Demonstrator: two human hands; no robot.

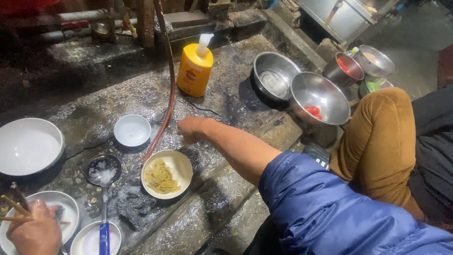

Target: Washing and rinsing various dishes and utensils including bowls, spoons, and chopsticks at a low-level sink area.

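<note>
My left hand (33,233) at the bottom left is shut on a pair of wooden chopsticks (14,208), held over a white plate (71,208). My right hand (191,128), in a blue sleeve, reaches to the middle of the wet concrete slab (94,104). Its fingers are curled downward, and nothing shows in them. It lies just right of a thin red hose (167,94) and just above a cream bowl (181,165) holding a yellowish mush.
Around lie a yellow pump bottle (194,71), small white bowl (132,130), large white bowl (28,146), blue-handled ladle (103,170), dark scouring pad (133,205) and small white dish (87,243). Steel bowls (273,74) (325,89) and pots (349,68) stand right, by my knee (377,137).
</note>
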